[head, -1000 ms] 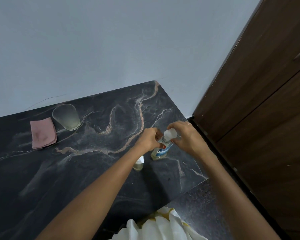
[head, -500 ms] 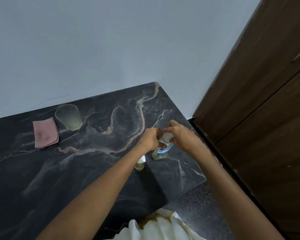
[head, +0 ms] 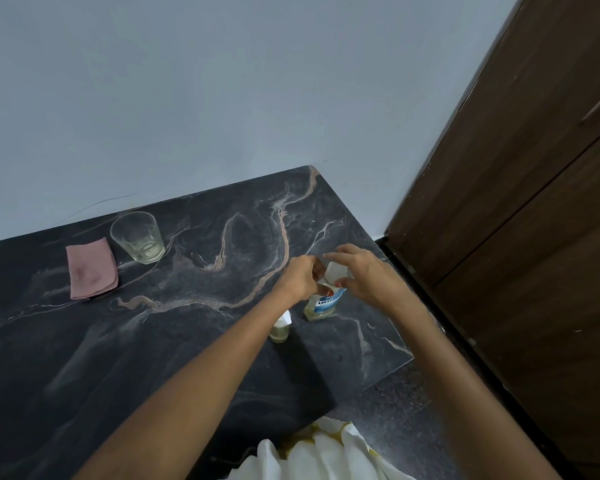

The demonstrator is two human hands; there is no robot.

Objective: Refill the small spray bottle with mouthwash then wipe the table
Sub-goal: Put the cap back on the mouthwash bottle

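Observation:
A mouthwash bottle (head: 323, 303) with pale yellow liquid and a blue label stands near the right end of the dark marble table (head: 153, 341). My left hand (head: 300, 280) grips its neck from the left. My right hand (head: 357, 271) curls its fingers round the white cap (head: 336, 271) on top. The small spray bottle (head: 280, 327) stands just left of the mouthwash bottle, half hidden behind my left forearm. A folded pink cloth (head: 91, 268) lies at the table's far left.
A clear drinking glass (head: 137, 242) with a little liquid stands beside the cloth near the grey wall. A brown wooden door (head: 534, 237) rises at the right, close to the table's right edge. White fabric (head: 312, 455) shows at the bottom.
Both hands have stayed on the mouthwash bottle. My right hand's fingers have shifted round the cap, and more of the white cap shows now than half a second ago.

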